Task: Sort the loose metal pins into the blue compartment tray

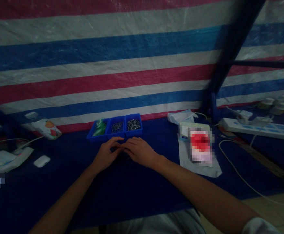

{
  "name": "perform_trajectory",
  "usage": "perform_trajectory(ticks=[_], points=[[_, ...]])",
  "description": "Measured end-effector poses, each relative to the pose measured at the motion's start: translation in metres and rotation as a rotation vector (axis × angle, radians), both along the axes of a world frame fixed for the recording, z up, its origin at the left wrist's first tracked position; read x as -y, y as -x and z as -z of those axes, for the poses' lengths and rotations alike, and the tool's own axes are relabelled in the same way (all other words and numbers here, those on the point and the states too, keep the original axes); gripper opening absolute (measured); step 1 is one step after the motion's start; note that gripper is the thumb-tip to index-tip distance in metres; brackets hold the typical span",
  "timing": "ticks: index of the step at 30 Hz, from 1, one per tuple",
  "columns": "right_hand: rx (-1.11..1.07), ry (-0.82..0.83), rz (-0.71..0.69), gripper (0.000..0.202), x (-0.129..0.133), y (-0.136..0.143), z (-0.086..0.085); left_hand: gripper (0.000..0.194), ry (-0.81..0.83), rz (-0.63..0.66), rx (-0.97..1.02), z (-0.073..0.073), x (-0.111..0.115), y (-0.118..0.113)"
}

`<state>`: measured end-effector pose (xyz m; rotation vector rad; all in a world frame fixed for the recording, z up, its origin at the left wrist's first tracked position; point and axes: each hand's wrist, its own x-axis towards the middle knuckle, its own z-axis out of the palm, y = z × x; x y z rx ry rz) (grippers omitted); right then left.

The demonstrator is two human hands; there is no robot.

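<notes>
My left hand (108,153) and my right hand (142,151) meet over the dark blue table, just in front of three joined blue bins (135,133). The left thumb and fingers curve round toward the right hand, their tips close together. Bent and held together, my right fingers touch or nearly touch the left fingertips. Anything small pinched between the hands is hidden. The left bin holds a green plastic bag (100,127). Thin metal pieces (117,127) lie in the middle bin, and short metal pieces like screws or nails (133,124) fill the right one.
At left are a bottle (48,128), a white case (42,161) and a power strip (12,162). At right, a blurred-out red item (201,146) lies on white paper (200,169), near a looping cable (236,174) and another power strip (261,130). Striped sheeting (132,78) hangs behind.
</notes>
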<state>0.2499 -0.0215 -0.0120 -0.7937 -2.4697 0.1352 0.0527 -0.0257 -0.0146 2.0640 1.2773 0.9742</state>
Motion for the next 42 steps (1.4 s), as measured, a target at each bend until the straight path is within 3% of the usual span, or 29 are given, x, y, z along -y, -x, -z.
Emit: perform_trajectory(ticks=[12, 18, 23, 25, 28, 33, 37, 42], points=[[-0.035, 0.056, 0.041, 0.035, 0.0, -0.005, 0.002, 0.026, -0.093, -0.086, -0.03, -0.005, 0.001, 0.001], [-0.27, 0.159, 0.062, 0.026, -0.006, -0.007, 0.001, 0.024, -0.093, -0.106, -0.16, -0.005, -0.005, 0.011], [-0.675, 0.578, 0.127, 0.013, -0.014, -0.005, -0.003, 0.021, -0.059, 0.097, -0.343, -0.005, -0.001, 0.01], [-0.788, 0.746, 0.167, 0.024, -0.015, -0.006, -0.004, 0.022, -0.065, 0.153, -0.373, -0.005, 0.001, 0.008], [-0.865, 0.945, 0.206, 0.038, -0.016, -0.008, -0.004, 0.023, -0.054, 0.177, -0.378, -0.002, 0.002, 0.004], [-0.885, 1.193, 0.237, 0.035, -0.026, 0.008, -0.01, 0.024, -0.051, 0.174, -0.397, 0.002, 0.002, 0.002], [-0.895, 1.168, 0.269, 0.029, -0.043, 0.027, -0.021, 0.025, -0.062, 0.19, -0.398, 0.003, 0.002, 0.0], [-0.606, 0.794, 0.272, 0.021, -0.041, 0.008, -0.013, 0.029, -0.048, 0.203, -0.416, 0.0, 0.004, -0.002]])
